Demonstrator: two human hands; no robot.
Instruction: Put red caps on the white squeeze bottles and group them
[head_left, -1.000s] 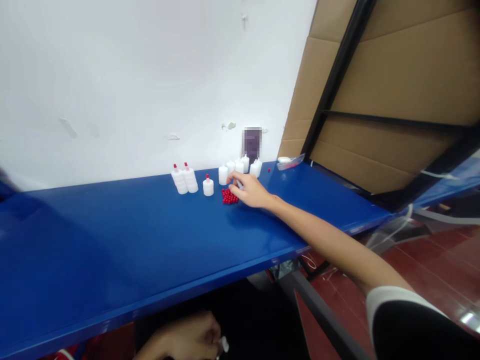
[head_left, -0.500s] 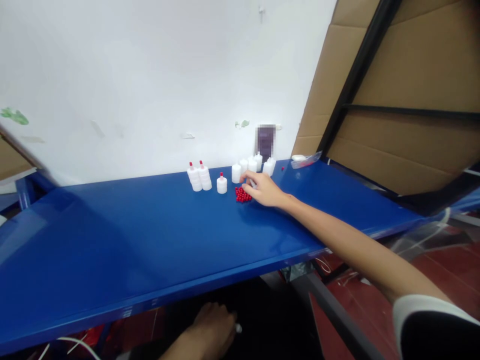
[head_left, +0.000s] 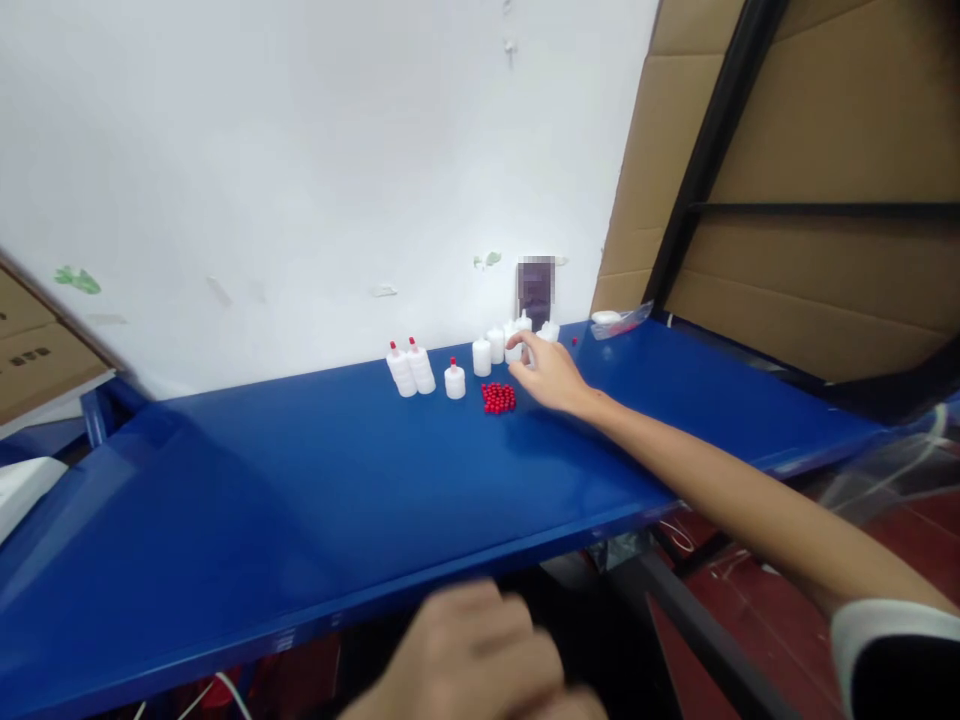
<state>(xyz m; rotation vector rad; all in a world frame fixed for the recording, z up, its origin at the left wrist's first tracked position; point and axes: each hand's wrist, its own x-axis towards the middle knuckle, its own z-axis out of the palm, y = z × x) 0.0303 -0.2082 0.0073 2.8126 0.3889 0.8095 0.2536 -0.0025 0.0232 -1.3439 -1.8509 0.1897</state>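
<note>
Small red caps (head_left: 499,398) lie clustered on the blue tabletop (head_left: 337,500) near upright white bottles (head_left: 481,358).

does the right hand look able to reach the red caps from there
Probably yes: the right hand is close beside the red caps; the white bottles stand behind or to the left, leaving the way free. Unclear whether it holds anything.

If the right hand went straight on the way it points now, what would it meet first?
Probably the white bottles behind the red caps; depth is unclear here, so the right hand may already be touching one.
</note>
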